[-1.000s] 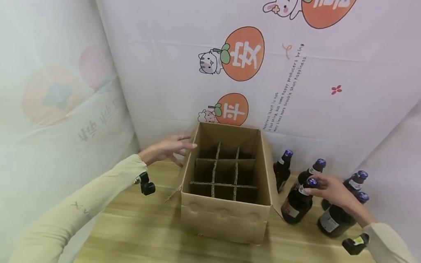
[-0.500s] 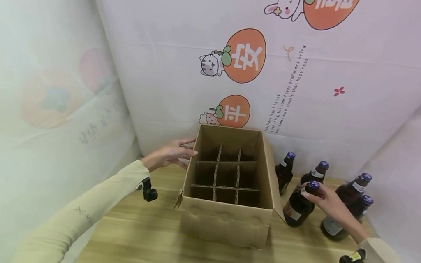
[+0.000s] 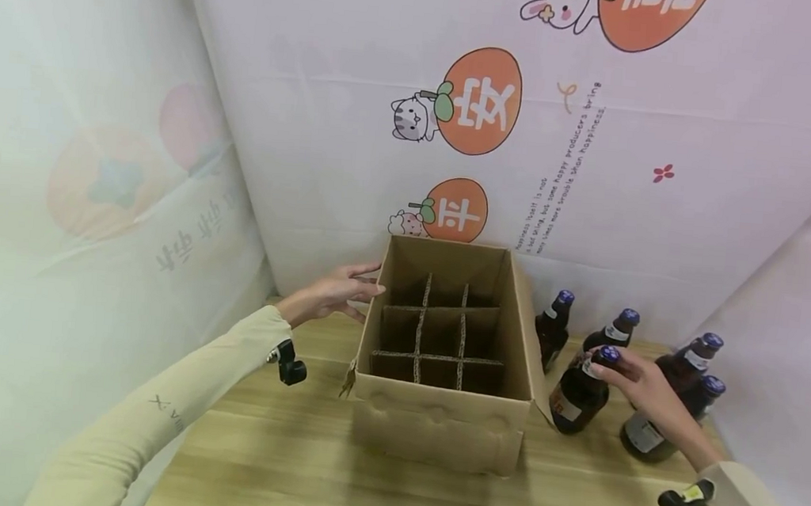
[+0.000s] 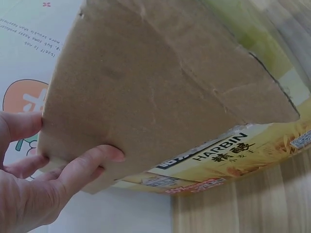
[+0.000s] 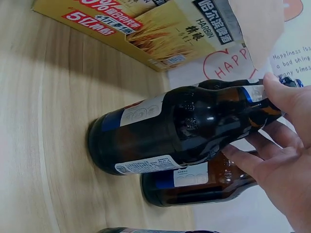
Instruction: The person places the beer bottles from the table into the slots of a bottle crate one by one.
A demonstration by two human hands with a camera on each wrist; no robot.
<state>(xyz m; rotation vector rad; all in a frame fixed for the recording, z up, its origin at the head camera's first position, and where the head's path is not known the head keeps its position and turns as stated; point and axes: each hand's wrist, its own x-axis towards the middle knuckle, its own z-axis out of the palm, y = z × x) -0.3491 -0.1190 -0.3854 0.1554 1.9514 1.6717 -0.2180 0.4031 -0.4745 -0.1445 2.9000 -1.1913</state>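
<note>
A tall open cardboard box point(image 3: 437, 438) with crossed cardboard dividers point(image 3: 444, 312) stands on the table. At its left rim, my left hand point(image 3: 336, 291) touches the box with fairly straight fingers. In the left wrist view, the thumb point(image 4: 99, 154) presses the folded-out flap point(image 4: 146, 87), while other fingers are at the edge. To the right of the box, my right hand point(image 3: 649, 383) grips a brown beer bottle point(image 3: 576, 397) by its neck, just below the blue cap. The bottle is about upright; whether its base touches the table, I cannot tell.
Close behind the gripped bottle are two beer bottles point(image 3: 551, 328), and two others point(image 3: 648, 435) stand to its right. A printed cloth point(image 3: 362, 83) forms the wall behind the box. The wooden table point(image 3: 274, 465) extends in front.
My left fingers have come closer to the box rim and flap. My right fingers have settled round the bottle neck. The whole scene shifts slightly right as the head view moves.
</note>
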